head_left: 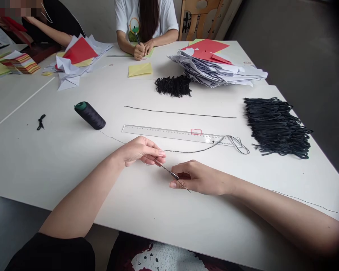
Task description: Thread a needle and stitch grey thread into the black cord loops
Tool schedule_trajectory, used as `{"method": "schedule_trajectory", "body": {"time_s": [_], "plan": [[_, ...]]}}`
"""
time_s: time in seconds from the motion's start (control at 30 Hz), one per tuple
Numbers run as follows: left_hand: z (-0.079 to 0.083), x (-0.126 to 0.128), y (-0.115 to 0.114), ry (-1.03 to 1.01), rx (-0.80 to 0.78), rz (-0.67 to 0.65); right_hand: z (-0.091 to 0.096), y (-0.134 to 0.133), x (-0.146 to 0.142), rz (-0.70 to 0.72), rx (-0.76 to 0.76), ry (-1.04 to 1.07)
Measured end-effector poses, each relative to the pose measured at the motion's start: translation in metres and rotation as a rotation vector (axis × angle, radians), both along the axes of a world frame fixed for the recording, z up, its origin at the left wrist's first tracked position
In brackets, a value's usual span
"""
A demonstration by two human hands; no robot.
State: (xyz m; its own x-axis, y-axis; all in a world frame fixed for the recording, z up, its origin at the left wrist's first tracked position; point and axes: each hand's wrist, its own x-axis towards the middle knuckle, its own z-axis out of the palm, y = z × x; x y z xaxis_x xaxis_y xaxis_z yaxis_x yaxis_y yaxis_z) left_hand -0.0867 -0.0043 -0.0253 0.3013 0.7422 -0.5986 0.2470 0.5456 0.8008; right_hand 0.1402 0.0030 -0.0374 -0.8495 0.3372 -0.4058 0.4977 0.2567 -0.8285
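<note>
On white tabletop (pixel 45 169), L hand (pixel 138 150) pinching blk thread (pixel 192 151) near needle eye, R hand (pixel 199 178) pinching steel needle (pixel 165 168), clear ruler (pixel 172 134) just beyond, thread spool (pixel 89 115) to left

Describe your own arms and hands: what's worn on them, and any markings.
Your left forearm and right forearm are bare. No watch, bracelet or ring shows on the left hand or right hand, and the nails look short and unpainted. A black sleeve shows at the top of the left arm.

Right hand (pixel 199 177) pinches a long needle (pixel 167 169) at frame centre; left hand (pixel 138 151) meets its upper end. Black thread (pixel 192 151) trails below a clear ruler (pixel 169 134), from a spool (pixel 89 115) at left.
</note>
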Motion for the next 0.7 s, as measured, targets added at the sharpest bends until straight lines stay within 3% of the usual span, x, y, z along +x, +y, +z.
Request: {"method": "schedule_trajectory", "body": {"time_s": [0.3,0.5,0.57,0.7], "plan": [[-0.003,-0.002,0.001,0.028,0.043,-0.008,0.013,-0.014,0.01,0.091,0.322,-0.125],[0.0,-0.001,-0.001,0.022,0.098,-0.025,0.01,-0.042,0.01,0.194,0.754,-0.178],[0.002,0.0,-0.002,0.012,0.15,-0.042,0.012,-0.045,0.01,0.143,0.802,-0.06],[0.006,0.001,-0.003,0.002,0.239,-0.083,0.011,-0.025,0.007,-0.185,0.802,0.3]]}}
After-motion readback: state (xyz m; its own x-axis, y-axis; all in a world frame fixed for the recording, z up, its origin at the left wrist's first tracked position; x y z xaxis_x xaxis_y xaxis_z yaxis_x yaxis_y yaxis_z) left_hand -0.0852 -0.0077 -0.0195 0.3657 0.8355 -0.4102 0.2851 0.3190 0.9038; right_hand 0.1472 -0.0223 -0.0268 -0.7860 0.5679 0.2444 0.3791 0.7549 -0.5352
